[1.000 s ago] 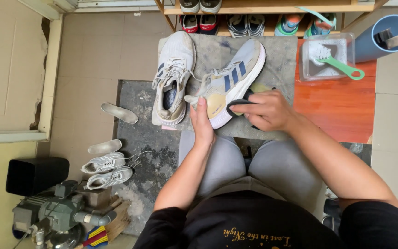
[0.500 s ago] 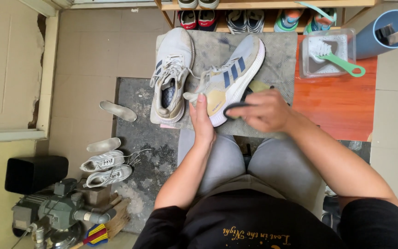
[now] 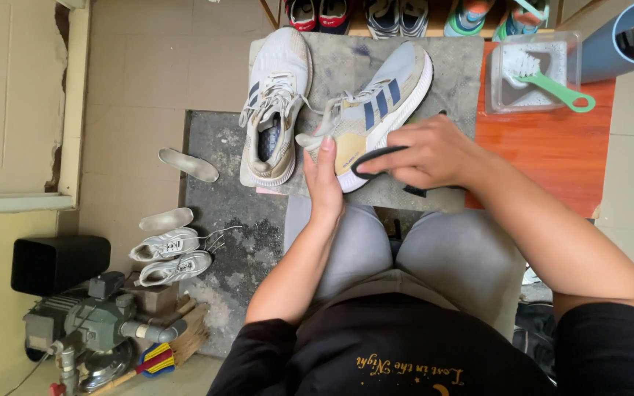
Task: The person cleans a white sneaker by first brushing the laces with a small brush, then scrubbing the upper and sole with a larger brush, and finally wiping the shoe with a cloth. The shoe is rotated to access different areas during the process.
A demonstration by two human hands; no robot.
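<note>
A worn white sneaker with dark blue stripes (image 3: 376, 110) lies on its side on a grey work mat (image 3: 442, 73). My left hand (image 3: 324, 183) holds its heel end steady. My right hand (image 3: 423, 154) is closed on a black brush (image 3: 376, 158) pressed against the sneaker's sole edge near the heel. The matching sneaker (image 3: 273, 110) stands upright just to the left, laces loose, its inside open to view.
A clear tub with a green-handled brush (image 3: 548, 77) sits on an orange board (image 3: 552, 154) at right, beside a blue tube (image 3: 625, 40). Shoes fill a shelf (image 3: 405, 15) behind. Insoles (image 3: 188, 165), small white shoes (image 3: 170, 257) and a grey machine (image 3: 97, 330) lie at left.
My right hand has slid the black brush along the sole edge toward the heel. The view has shifted slightly; the left hand still holds the heel.
</note>
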